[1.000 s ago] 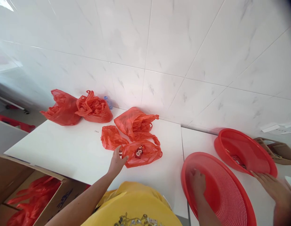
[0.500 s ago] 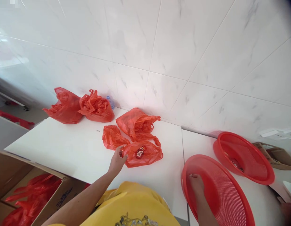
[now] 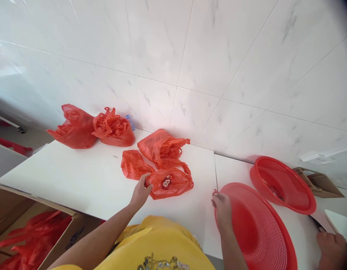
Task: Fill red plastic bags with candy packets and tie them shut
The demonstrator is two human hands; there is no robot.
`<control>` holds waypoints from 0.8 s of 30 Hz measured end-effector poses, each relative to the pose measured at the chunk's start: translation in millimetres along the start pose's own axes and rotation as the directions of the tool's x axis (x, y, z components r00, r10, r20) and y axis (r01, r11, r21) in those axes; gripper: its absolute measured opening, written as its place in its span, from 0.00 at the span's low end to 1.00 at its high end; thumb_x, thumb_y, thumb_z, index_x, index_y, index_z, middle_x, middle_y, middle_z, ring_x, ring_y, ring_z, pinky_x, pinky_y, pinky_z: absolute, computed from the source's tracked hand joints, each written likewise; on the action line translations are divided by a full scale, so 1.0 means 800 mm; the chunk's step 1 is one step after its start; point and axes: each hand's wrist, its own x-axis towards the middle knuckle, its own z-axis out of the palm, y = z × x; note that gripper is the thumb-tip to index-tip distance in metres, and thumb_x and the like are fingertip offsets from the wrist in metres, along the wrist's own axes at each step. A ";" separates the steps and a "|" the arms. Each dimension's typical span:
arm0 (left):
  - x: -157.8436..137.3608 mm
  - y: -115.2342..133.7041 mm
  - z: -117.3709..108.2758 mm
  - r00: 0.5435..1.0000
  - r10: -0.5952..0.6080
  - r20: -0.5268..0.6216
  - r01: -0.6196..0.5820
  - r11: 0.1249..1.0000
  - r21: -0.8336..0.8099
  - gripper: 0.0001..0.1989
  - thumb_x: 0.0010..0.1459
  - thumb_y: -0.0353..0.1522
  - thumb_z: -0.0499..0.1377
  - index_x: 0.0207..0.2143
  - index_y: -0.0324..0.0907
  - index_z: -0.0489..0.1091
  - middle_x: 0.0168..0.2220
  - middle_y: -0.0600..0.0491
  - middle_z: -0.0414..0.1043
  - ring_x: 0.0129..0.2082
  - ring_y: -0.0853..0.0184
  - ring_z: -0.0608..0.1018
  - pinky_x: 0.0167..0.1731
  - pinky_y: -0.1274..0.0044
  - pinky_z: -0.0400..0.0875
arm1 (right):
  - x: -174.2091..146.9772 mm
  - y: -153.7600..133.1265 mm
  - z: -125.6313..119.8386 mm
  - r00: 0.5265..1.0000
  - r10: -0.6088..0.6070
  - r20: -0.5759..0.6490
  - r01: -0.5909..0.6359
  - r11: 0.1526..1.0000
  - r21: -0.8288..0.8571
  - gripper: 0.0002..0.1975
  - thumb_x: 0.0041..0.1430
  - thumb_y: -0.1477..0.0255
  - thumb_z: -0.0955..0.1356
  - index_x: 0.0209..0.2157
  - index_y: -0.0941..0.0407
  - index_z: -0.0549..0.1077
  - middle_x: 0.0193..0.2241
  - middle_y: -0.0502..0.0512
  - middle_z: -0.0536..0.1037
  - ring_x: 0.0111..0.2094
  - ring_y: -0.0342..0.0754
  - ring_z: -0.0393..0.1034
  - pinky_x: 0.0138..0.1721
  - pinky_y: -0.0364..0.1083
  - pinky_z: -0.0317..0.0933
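My left hand (image 3: pixel 141 191) pinches the left edge of an open red plastic bag (image 3: pixel 176 190) lying on the white table. Inside the bag are small red wrapped pieces (image 3: pixel 166 182) with white print. Over the left rim of the near red plastic basket (image 3: pixel 246 225), my right hand (image 3: pixel 222 208) is closed, with a small red piece (image 3: pixel 215 192) showing at its fingertips; its kind is too small to make out. Behind the open bag lie another red bag (image 3: pixel 159 144) and a smaller crumpled red bag (image 3: pixel 134 165).
Two full red bags (image 3: pixel 75 129) and a water bottle (image 3: pixel 130 122) stand by the tiled wall. A second red basket (image 3: pixel 286 183) and a cardboard box (image 3: pixel 319 183) are at right. Another person's hand (image 3: pixel 332 243) is at far right. A carton (image 3: pixel 75 228) of red bags sits lower left.
My right hand has risen out of the near basket and moved left to its rim, with a small red piece at its fingertips. My left hand stays on the bag's edge.
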 end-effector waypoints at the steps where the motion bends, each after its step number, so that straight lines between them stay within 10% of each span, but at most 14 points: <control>1: 0.000 0.000 -0.001 1.000 0.008 -0.003 -0.008 1.000 -0.008 0.22 0.54 0.35 0.55 0.52 0.43 0.63 0.28 0.58 0.65 0.29 0.66 0.71 0.35 0.72 0.68 | -0.006 -0.006 0.020 0.997 0.055 0.045 -0.055 0.998 0.007 0.11 0.39 0.58 0.73 0.28 0.40 0.72 0.37 0.59 0.78 0.41 0.60 0.73 0.38 0.60 0.67; 10: 0.000 -0.012 -0.004 0.999 0.043 -0.017 -0.043 0.998 -0.038 0.23 0.53 0.35 0.55 0.52 0.43 0.64 0.30 0.56 0.68 0.31 0.66 0.73 0.38 0.72 0.68 | -0.039 -0.020 0.135 0.917 0.072 0.393 -0.094 0.995 0.037 0.24 0.43 0.59 0.73 0.43 0.52 0.72 0.49 0.58 0.75 0.52 0.55 0.69 0.47 0.50 0.66; 17: 0.000 -0.013 -0.007 0.999 0.047 0.020 -0.047 0.998 -0.034 0.23 0.54 0.35 0.54 0.53 0.43 0.63 0.30 0.56 0.69 0.31 0.65 0.73 0.38 0.72 0.68 | -0.002 0.015 0.125 0.977 0.177 0.117 -0.158 0.976 -0.152 0.26 0.42 0.61 0.71 0.46 0.53 0.71 0.56 0.60 0.71 0.56 0.56 0.65 0.52 0.48 0.61; 24: -0.001 -0.006 -0.005 0.998 0.054 0.039 -0.052 0.997 -0.052 0.21 0.54 0.35 0.55 0.52 0.43 0.64 0.29 0.57 0.68 0.31 0.65 0.73 0.37 0.72 0.68 | 0.010 0.057 0.128 0.922 0.371 0.107 -0.365 0.928 -0.070 0.34 0.37 0.54 0.71 0.46 0.55 0.67 0.51 0.66 0.73 0.50 0.59 0.70 0.39 0.50 0.66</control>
